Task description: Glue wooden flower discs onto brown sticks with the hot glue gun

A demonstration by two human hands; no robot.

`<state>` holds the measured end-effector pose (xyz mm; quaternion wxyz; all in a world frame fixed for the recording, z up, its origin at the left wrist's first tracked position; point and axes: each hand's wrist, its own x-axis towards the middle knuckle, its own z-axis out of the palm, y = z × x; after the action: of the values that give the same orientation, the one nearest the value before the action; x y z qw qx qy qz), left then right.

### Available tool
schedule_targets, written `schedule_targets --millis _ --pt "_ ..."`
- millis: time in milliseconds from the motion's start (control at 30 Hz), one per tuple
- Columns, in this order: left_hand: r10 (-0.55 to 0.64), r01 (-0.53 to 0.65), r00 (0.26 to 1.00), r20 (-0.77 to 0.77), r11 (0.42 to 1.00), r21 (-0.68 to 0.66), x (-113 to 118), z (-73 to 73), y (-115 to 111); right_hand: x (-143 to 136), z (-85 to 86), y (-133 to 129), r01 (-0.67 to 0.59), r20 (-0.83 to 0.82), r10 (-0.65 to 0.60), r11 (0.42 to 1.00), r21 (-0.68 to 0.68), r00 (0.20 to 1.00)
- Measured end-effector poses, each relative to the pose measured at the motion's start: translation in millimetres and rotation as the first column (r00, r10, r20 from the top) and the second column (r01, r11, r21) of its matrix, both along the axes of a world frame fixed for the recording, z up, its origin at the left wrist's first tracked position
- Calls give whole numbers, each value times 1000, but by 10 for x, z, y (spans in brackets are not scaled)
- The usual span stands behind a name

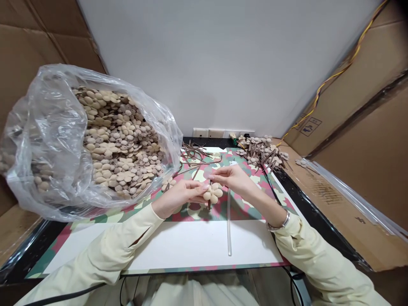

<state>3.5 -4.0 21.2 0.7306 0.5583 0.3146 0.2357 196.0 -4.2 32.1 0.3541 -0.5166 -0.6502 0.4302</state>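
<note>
Over the middle of the table, my left hand (pixel 180 196) is closed on the edge of a beige flower-shaped piece (pixel 213 194) with rounded petals. A narrow dark brown strip (pixel 209 205) passes by the flower, showing above and below it. My right hand (pixel 234 180) pinches at the strip's upper end, fingertips close to those of my left hand. Just under my right hand, a clear glue stick (pixel 229 229) lies lengthwise on the table. Another beige flower (pixel 168 183) rests behind my left hand.
A large clear plastic bag (pixel 60 127) full of similar flowers stands at left. Loose brown strips (pixel 197 153) lie at the back. A heap of flowers with strips (pixel 263 151) sits at back right, near a black cable (pixel 270 185). Cardboard (pixel 360 140) borders the right.
</note>
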Motion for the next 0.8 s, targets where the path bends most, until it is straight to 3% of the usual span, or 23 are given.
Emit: schedule_targets --millis 367,533,633,800 --pt "42 -27 995 -92 986 162 12 -10 -34 -12 9 -16 -4 -57 2 999 -35 998" --pt "45 -23 993 -110 981 194 21 -6 -59 4 45 -22 -41 -134 21 989 -145 991" --pt "62 -20 987 -151 965 263 14 -8 -67 27 44 -16 -76 -163 43 975 -207 986" --pt "92 7 969 -228 917 399 -5 -12 -61 35 45 -21 -102 -143 75 975 -196 987"
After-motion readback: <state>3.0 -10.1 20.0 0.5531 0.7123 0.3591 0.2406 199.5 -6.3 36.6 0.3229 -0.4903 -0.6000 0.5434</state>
